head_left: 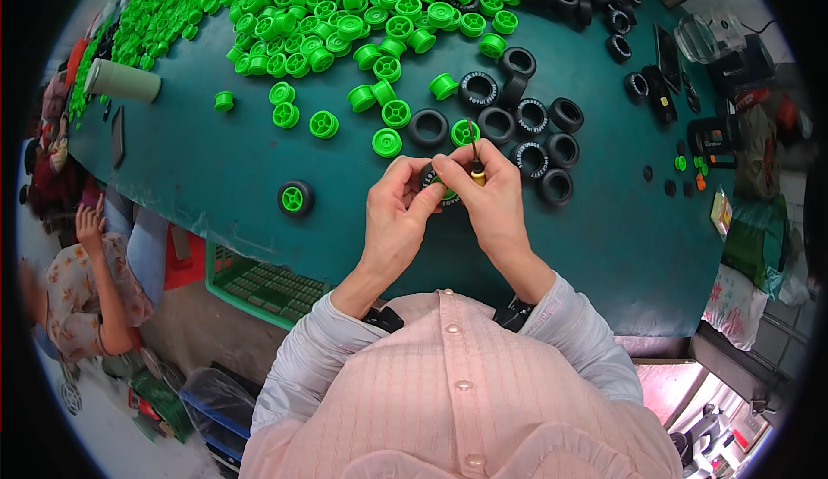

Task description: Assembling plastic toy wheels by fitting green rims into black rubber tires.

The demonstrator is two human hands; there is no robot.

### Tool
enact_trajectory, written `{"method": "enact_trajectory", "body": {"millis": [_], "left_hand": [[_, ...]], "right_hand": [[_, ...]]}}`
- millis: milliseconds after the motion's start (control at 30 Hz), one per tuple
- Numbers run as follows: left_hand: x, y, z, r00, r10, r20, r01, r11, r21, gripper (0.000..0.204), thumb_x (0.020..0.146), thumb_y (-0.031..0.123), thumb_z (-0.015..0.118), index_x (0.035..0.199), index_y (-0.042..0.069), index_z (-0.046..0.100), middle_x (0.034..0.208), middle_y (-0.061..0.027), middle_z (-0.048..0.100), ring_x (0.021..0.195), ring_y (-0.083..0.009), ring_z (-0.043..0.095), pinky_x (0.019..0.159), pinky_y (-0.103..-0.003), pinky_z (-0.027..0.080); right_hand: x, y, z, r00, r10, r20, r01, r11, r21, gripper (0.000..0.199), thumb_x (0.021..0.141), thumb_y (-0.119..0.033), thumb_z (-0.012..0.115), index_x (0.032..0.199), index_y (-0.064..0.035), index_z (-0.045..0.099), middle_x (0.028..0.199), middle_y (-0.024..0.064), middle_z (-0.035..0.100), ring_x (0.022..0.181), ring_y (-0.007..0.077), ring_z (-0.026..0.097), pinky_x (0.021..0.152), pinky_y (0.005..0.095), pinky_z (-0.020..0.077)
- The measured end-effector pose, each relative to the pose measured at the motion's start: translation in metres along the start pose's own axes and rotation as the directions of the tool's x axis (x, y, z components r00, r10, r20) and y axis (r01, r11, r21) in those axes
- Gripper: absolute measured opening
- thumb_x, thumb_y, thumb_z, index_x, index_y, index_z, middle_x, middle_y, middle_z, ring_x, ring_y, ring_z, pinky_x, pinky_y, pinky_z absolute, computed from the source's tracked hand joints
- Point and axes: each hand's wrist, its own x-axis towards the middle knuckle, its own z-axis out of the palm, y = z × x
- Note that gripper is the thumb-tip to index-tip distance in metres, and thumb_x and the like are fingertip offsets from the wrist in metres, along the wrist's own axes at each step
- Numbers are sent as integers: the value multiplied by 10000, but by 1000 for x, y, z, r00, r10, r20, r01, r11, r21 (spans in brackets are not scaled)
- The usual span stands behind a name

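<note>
Table (216, 169): teal work surface, bare in front of the person, crowded toward the far edge.
Green hubs (345, 13): large loose heap of spool-shaped plastic wheel hubs at the far side, thinning to scattered singles near the hands.
Black tyres (535, 125): cluster of rubber rings lying flat, just beyond the right hand.
Finished wheel (294, 199): tyre with green hub seated, alone, left of the hands.
Left hand (392, 216): fingers curled, pinching the wheel in hand from its left side.
Right hand (492, 199): fingers closed around a slim tool, also bearing on the wheel.
Wheel in hand (442, 187): black tyre with green hub, held between both hands above the table, mostly hidden.
Tool (474, 156): dark shaft, yellowish collar, tip pointing away.
Risk (judgement): the tool could slip off the rubber toward the left fingers; uneven pressure may leave the hub seated crooked.
</note>
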Motion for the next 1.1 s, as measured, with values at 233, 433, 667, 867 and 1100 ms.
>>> {"method": "enact_trajectory", "body": {"millis": [233,433,667,867,1100], "left_hand": [[5,1,-12,988,-127,86,129,991,-19,221,980,141,633,1127,-22,612,965,-43,670,844,-87,643,702,-250,557],[3,5,-8,999,37,16,-38,994,107,253,1032,242,569,1085,-2,609,944,-26,656,802,-90,609,669,-254,522],[5,3,-8,1000,18,5,-17,992,-121,229,1027,225,583,1070,2,612,925,-6,634,842,-70,565,753,-254,489],[7,2,-11,998,61,-14,-61,997,-41,219,1022,222,595,1067,8,615,926,-9,636,830,-80,586,731,-252,503],[9,-5,-10,1000,24,-13,-25,998,-60,288,1034,292,572,1059,10,621,938,-15,646,830,-79,604,699,-252,516]], "right_hand": [[4,10,-11,995,-4,103,6,1000,-15,246,887,-180,738,968,9,601,855,26,623,734,84,569,655,254,476],[-7,5,-1,939,-335,74,342,906,-247,234,884,-122,721,1007,14,575,891,93,640,710,167,620,642,289,495],[-5,-1,1,984,-170,57,173,984,-46,237,890,-156,739,985,5,592,844,50,640,678,126,609,611,262,478],[8,3,-4,984,121,134,-149,962,227,231,871,-224,766,944,-44,640,773,-10,625,648,57,526,552,210,378],[4,5,8,999,-33,5,33,999,13,254,904,-229,732,936,0,626,779,17,630,674,61,570,605,233,452]]}}
